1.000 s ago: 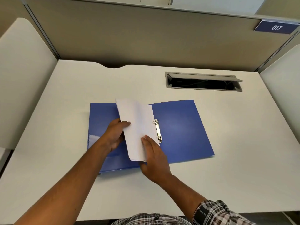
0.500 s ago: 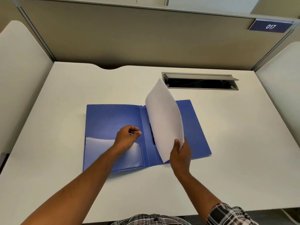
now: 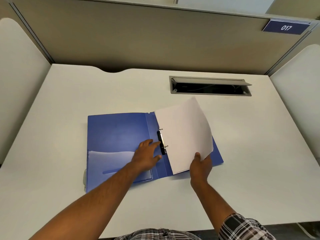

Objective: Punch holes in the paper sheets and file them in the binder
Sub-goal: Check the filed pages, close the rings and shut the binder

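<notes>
A blue binder (image 3: 117, 134) lies open on the white desk (image 3: 69, 94). Its ring mechanism (image 3: 161, 142) runs along the spine with two metal rings. A stack of white paper sheets (image 3: 183, 134) sits on the rings over the binder's right half, its outer edge lifted. My right hand (image 3: 200, 166) pinches the stack's lower right corner, thumb on top. My left hand (image 3: 147, 155) lies flat on the binder's left half, fingers stretched toward the ring mechanism and touching its black bar. A clear pocket (image 3: 110, 161) covers the lower left cover.
An open grey cable tray (image 3: 210, 86) is set into the desk behind the binder. Beige partition walls (image 3: 155, 37) enclose the desk at the back and sides, with a blue "017" sign (image 3: 285, 28) at upper right.
The right hand swung the paper stack from upright over the spine down onto the binder's right half. The left hand uncurled and reached to the ring mechanism.
</notes>
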A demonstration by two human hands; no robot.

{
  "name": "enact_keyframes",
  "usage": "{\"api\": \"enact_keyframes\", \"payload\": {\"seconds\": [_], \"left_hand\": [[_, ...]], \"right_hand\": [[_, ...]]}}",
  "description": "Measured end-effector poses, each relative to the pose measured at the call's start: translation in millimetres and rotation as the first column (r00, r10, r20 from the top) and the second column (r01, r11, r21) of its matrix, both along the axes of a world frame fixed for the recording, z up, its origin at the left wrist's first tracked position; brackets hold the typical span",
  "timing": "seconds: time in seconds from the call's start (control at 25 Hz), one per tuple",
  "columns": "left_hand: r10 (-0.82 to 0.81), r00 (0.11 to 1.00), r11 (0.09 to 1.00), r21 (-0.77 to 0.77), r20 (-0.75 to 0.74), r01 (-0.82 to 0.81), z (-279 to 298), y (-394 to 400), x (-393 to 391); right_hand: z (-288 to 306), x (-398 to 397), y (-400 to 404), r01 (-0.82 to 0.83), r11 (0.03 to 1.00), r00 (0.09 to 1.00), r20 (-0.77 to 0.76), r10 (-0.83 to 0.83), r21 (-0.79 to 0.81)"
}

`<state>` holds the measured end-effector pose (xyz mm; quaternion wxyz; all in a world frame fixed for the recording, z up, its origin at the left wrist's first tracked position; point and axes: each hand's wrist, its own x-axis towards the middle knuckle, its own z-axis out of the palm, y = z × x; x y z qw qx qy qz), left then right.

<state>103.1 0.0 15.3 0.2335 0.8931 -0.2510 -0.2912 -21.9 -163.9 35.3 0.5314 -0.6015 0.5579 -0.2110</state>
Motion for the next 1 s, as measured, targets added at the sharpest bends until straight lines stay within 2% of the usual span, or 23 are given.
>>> {"api": "enact_keyframes", "payload": {"seconds": [0.2, 0.4, 0.52, 0.64, 0.8, 1.0], "left_hand": [[-0.062, 0.994, 0.99, 0.134, 0.089, 0.05, 2.6, -11.0, -5.0], [0.073, 0.979, 0.995, 0.047, 0.191, -0.083, 6.3, -25.2, -3.0], [-0.069, 0.964, 0.993, 0.106, 0.258, 0.043, 0.8, -29.7, 0.8], [-0.109, 0.966, 0.985, 0.158, 0.235, 0.072, -4.3, -34.0, 1.2], [-0.078, 0.983, 0.991, 0.118, 0.167, 0.059, -3.4, -38.4, 1.0], [-0.01, 0.993, 1.0, 0.031, 0.117, 0.006, 0.4, -42.0, 0.4]], "right_hand": [[-15.4, 3.9, -8.1, 0.073, 0.987, 0.997, -0.017, -0.071, 0.143], [-28.1, 2.0, -18.8, 0.1, 0.975, 0.995, -0.011, -0.1, 0.198], [-31.4, -5.4, -26.1, 0.076, 0.974, 0.997, -0.012, -0.075, 0.215], [-33.9, -11.3, -34.5, 0.066, 0.981, 0.996, -0.071, -0.054, 0.18], [-36.3, -9.5, -44.2, 0.117, 0.983, 0.985, -0.143, -0.097, 0.142], [-41.5, -9.5, -55.0, -0.069, 0.996, 0.946, -0.312, 0.085, 0.061]]}}
